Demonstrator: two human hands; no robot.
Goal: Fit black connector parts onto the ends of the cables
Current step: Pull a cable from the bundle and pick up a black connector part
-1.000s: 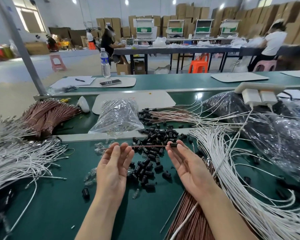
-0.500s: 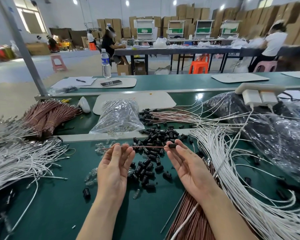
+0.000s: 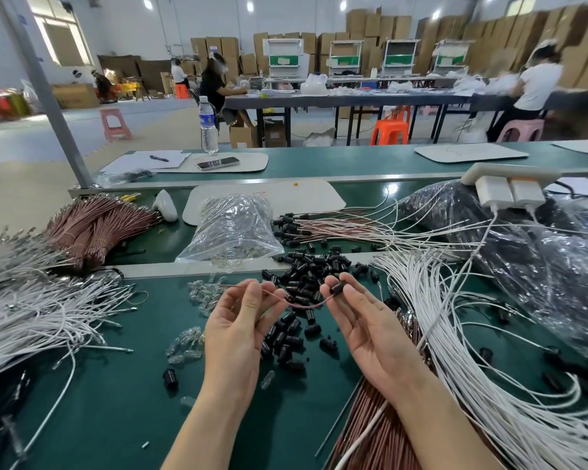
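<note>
A thin brown cable sags in a curve between my two hands above the green bench. My left hand pinches its left end between fingertips and thumb. My right hand pinches a black connector part that sits on the cable's right end. Under and behind the hands lies a pile of loose black connector parts. A bundle of brown cables runs under my right forearm.
White cable bundles lie at the left and right. A clear bag, small clear parts, tied brown cable bundles, fitted cables and dark bags fill the bench. People work at far tables.
The cable was stretched straight between my hands; now the hands have come closer together and it sags in a curve. Both hands have lowered slightly.
</note>
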